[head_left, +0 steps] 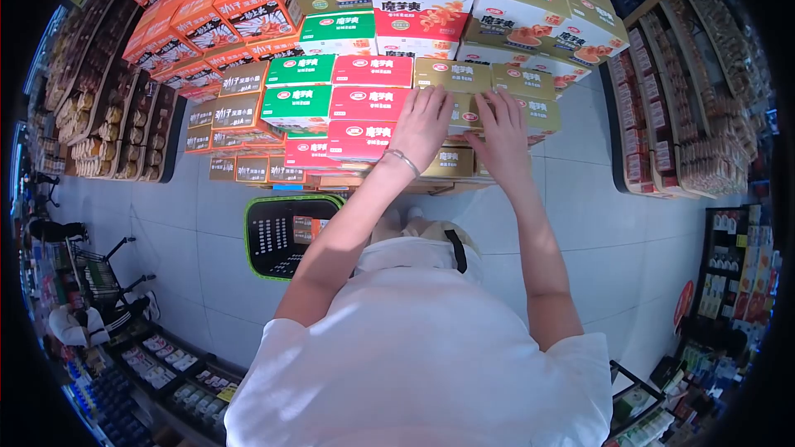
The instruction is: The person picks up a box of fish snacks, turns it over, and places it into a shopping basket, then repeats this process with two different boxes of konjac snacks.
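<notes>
Gold snack boxes point(454, 74) are stacked at the right of the display's near side. My left hand point(424, 122), with a bracelet on its wrist, lies over a gold box beside the red boxes point(370, 103), its fingers stretched forward. My right hand point(502, 130) rests on the gold boxes just to the right, fingers extended and slightly spread. Between the two hands shows part of another gold box point(464, 114). Both palms face down, so the contact beneath them is hidden. Neither hand visibly lifts a box.
Green boxes point(299, 71) and orange boxes point(240, 116) fill the display's left part, with taller stacks behind. A black basket with a green rim point(248, 236) stands on the floor, boxes inside. Shelves point(654, 128) line both sides. A person point(79, 327) is near a cart point(95, 273) at left.
</notes>
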`<state>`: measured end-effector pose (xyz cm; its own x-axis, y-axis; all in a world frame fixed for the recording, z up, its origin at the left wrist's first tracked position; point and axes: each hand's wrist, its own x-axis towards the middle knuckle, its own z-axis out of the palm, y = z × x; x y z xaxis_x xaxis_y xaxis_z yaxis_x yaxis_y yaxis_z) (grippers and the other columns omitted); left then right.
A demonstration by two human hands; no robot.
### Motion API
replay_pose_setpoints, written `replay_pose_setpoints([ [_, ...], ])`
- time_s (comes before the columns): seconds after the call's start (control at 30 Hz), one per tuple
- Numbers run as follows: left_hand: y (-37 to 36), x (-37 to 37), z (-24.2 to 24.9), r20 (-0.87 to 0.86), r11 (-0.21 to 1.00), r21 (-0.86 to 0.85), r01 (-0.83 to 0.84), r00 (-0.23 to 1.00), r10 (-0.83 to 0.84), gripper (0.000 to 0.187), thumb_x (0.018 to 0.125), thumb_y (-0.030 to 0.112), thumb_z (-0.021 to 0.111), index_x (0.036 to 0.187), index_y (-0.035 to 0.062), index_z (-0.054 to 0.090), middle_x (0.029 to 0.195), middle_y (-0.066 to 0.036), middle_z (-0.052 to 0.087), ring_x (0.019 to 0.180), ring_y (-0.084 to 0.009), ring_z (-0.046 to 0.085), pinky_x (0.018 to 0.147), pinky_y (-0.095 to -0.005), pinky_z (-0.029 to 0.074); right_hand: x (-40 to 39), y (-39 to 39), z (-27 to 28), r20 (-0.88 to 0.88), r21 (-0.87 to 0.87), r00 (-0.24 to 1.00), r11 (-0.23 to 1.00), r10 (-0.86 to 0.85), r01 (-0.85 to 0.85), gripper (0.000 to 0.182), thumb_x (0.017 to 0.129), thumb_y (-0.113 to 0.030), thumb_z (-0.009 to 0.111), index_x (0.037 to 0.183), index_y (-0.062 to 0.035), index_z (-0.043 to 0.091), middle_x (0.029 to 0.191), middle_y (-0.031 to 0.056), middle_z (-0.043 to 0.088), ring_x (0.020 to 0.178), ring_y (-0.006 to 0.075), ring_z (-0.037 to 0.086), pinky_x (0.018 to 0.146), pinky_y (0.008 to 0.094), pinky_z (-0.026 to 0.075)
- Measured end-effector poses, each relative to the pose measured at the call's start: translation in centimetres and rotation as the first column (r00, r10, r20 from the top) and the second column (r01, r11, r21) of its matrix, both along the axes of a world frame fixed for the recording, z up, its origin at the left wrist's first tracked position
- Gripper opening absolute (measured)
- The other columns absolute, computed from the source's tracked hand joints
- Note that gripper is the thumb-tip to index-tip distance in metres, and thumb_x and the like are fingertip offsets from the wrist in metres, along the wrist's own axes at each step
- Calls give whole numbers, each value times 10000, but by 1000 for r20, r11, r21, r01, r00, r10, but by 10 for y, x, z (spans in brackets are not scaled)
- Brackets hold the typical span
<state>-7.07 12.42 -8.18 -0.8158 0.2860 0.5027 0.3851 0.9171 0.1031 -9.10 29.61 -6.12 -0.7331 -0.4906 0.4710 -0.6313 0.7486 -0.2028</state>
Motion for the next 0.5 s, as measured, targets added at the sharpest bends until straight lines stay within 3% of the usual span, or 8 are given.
replay_pose_setpoints([
  [0.13, 5, -2, 5, 18, 999, -22, -23, 1000, 23, 422, 754, 124, 524, 1143, -29, 468, 1165, -146, 470, 1140, -271, 420, 1018, -440, 282, -1, 6, 0, 22, -13, 1000, 1000, -11, 12, 638, 606, -163, 745, 1178, -37, 494, 1206, 141, 440, 1198, 328, 367, 1014, 465, 283],
  [0.2, 14, -5, 8, 107, 999, -6, 50, 993, -49, 563, 661, 157, 644, 1161, -29, 464, 1182, -149, 462, 1162, -280, 401, 1025, -440, 266, 1, 18, 6, 22, -40, 999, 999, -29, 30, 662, 610, -140, 737, 1206, -40, 466, 1228, 148, 422, 1211, 341, 348, 1020, 473, 271],
  [0.3, 43, -12, 5, 28, 987, 16, 159, 987, -160, 508, 686, 158, 612, 1141, -28, 481, 1185, -163, 472, 1159, -283, 416, 1027, -442, 265, 2, 45, 14, 63, 2, 991, 993, -118, 118, 691, 644, -136, 709, 1262, -47, 413, 1266, 169, 395, 1243, 361, 310, 1028, 485, 245],
  [0.43, 77, -27, -6, -28, 984, -22, 179, 983, -179, 450, 730, 147, 554, 1139, -30, 485, 1191, -173, 484, 1167, -285, 423, 1036, -451, 254, -14, 90, -7, 9, -9, 972, 972, -235, 235, 697, 698, -139, 668, 1306, -31, 347, 1315, 198, 350, 1262, 390, 278, 1035, 463, 243],
  [0.5, 86, -32, -12, -92, 993, -99, 62, 993, -71, 418, 760, 140, 507, 1140, -33, 483, 1188, -192, 492, 1170, -296, 427, 1043, -460, 246, -31, 112, -41, 50, -297, 965, 919, -258, 261, 587, 788, -160, 623, 1288, 12, 368, 1278, 222, 408, 1240, 368, 346, 1011, 400, 296],
])
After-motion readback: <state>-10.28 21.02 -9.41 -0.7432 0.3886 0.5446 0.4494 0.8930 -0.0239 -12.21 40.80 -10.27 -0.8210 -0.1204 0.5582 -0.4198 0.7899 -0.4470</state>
